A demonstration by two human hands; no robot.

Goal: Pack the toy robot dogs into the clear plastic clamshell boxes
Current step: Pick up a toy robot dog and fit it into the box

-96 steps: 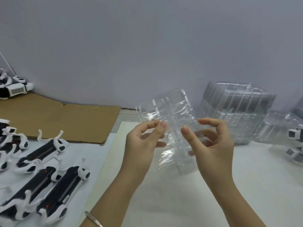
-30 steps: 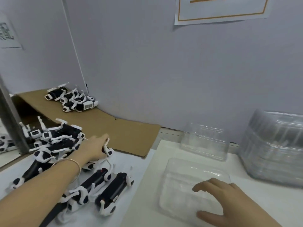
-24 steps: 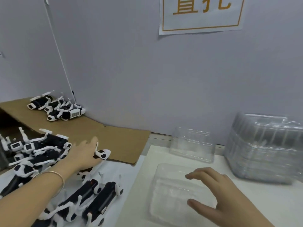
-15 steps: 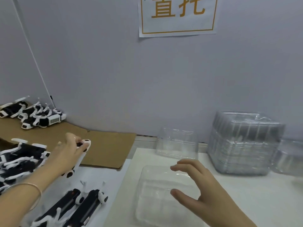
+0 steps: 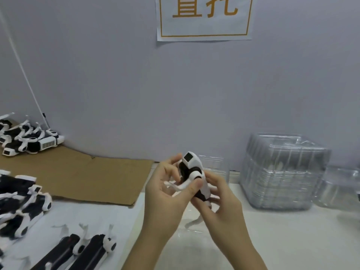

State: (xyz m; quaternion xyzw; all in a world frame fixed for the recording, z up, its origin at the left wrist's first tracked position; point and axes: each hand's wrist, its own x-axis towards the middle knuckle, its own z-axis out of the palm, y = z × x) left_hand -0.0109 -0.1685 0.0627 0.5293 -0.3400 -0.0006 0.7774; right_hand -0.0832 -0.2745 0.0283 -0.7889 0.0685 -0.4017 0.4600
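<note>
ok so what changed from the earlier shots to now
The left hand picked one dog up from the left side and carried it to the middle, above the open box. The right hand came off the box and now grips the dog too. The stack of boxes and the other dogs stayed put.

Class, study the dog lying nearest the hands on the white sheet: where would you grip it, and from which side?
Grip the dog by its black body, probably from above, pinching across its narrow width. Its white legs are thin, splayed; a second dog crowds the left side, leaving the right freer.
</note>
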